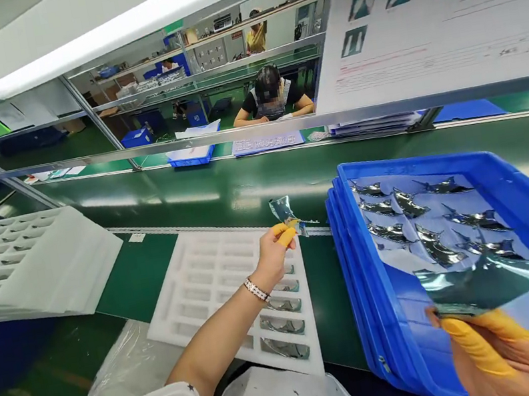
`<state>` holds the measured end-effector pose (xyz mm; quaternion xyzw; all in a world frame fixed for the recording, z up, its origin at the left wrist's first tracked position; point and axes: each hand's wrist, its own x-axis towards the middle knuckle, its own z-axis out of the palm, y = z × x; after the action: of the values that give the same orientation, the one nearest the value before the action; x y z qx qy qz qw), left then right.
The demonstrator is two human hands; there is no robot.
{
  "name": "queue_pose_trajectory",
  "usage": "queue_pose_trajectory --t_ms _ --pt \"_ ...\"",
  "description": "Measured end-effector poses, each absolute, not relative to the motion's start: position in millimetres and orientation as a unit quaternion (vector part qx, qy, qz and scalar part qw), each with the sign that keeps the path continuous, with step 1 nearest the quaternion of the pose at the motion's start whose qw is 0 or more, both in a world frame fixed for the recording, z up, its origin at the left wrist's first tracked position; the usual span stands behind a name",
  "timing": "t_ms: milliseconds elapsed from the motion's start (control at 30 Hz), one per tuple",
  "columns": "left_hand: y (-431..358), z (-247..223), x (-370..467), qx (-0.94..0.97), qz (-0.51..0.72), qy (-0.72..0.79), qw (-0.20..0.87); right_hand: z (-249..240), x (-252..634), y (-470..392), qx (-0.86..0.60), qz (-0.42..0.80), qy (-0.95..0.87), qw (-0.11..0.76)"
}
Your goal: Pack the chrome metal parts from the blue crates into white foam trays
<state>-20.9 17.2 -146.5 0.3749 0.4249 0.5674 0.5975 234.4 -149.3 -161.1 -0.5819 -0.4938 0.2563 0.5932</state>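
My left hand [276,253], in yellow finger cots, pinches a shiny curved chrome-like part [282,208] above the far right corner of a white foam tray [169,325]. Similar mirror-finished pieces [284,349] lie in the slots of the tray's right column; slots farther left look vacant. On the right, my right hand [502,347], also with yellow finger cots, grips a larger-looking shiny pointed part [491,281] close to the camera. It is held over a blue plastic bin [404,337], where several like parts [437,243] rest on white lining.
A stack of white foam trays [86,255] with filled slots stands at the left. More blue bins are stacked under the top one. Clear plastic bags [124,363] lie below left. A metal rail [214,137] and a printed sheet [431,14] are ahead; a person [270,95] sits opposite.
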Motion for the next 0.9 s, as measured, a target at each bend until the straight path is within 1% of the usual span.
queue_pose_trajectory --t_ms 33,67,100,167,267,400,500,733,900 --pt "17 -149 -34 0.371 0.571 0.429 0.593 -151 215 -140 -0.562 0.252 -0.496 0.611" --pt "18 -153 -47 0.372 0.574 0.435 0.585 -143 198 -129 -0.546 0.242 -0.523 0.608" --pt "18 -157 -60 0.375 0.578 0.444 0.573 -139 184 -115 -0.534 0.226 -0.57 0.582" --pt "17 -168 -90 0.372 0.588 0.473 0.541 -144 163 -81 -0.509 0.19 -0.681 0.49" --pt "14 -187 -135 0.348 0.603 0.516 0.499 -176 141 -24 -0.469 0.131 -0.796 0.359" --pt "1 -210 -173 0.35 0.58 0.553 0.485 -228 122 34 -0.434 0.078 -0.877 0.191" --pt "-11 -228 -186 0.372 0.552 0.566 0.487 -251 119 55 -0.398 0.06 -0.91 0.097" --pt "-29 -263 -198 0.405 0.493 0.583 0.504 -271 132 87 -0.362 0.013 -0.931 -0.049" --pt "-31 -272 -202 0.446 0.466 0.584 0.493 -272 128 95 -0.322 0.002 -0.941 -0.101"
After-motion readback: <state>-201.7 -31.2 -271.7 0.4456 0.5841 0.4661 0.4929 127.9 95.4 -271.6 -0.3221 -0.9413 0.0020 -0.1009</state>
